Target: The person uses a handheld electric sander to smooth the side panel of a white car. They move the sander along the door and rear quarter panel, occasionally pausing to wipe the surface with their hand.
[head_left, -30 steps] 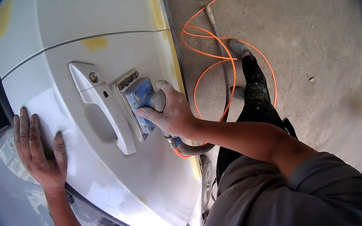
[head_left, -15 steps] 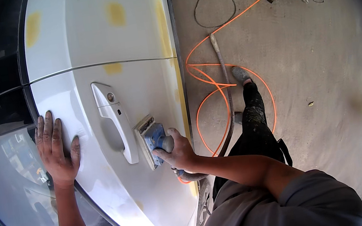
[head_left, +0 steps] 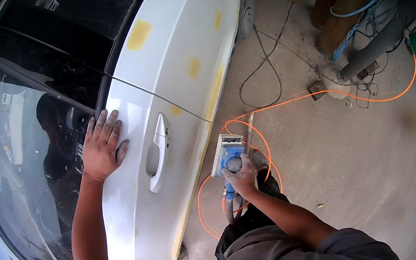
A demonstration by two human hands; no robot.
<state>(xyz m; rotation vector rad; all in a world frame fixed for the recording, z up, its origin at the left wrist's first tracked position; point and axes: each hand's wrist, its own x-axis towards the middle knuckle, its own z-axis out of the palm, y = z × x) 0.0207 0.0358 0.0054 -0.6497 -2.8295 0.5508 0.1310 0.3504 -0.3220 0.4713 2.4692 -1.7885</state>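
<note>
My left hand (head_left: 103, 147) lies flat with fingers spread on the white car door (head_left: 140, 217), just below the dark window. In my right hand (head_left: 242, 176) is a blue pneumatic sander (head_left: 231, 157), gripped around its rounded top. The sander is off the door, over the floor beside the car, its pale rectangular pad facing the car side. A grey hose (head_left: 230, 211) hangs from its rear. Between the two hands sits the white door handle (head_left: 159, 154). Yellow patches (head_left: 139, 34) mark the door panels, and a yellow strip runs along the lower edge.
An orange air hose (head_left: 290, 99) loops over the concrete floor near my legs and runs to the far right. Farther off lie a dark cable (head_left: 278, 72) and brown cylinders (head_left: 346, 13) with blue hoses. A car wheel (head_left: 247, 6) shows at the far end.
My right hand has lifted the sander off the door and moved it right, over the floor. The view has turned toward the car's far end; my left hand still rests on the door.
</note>
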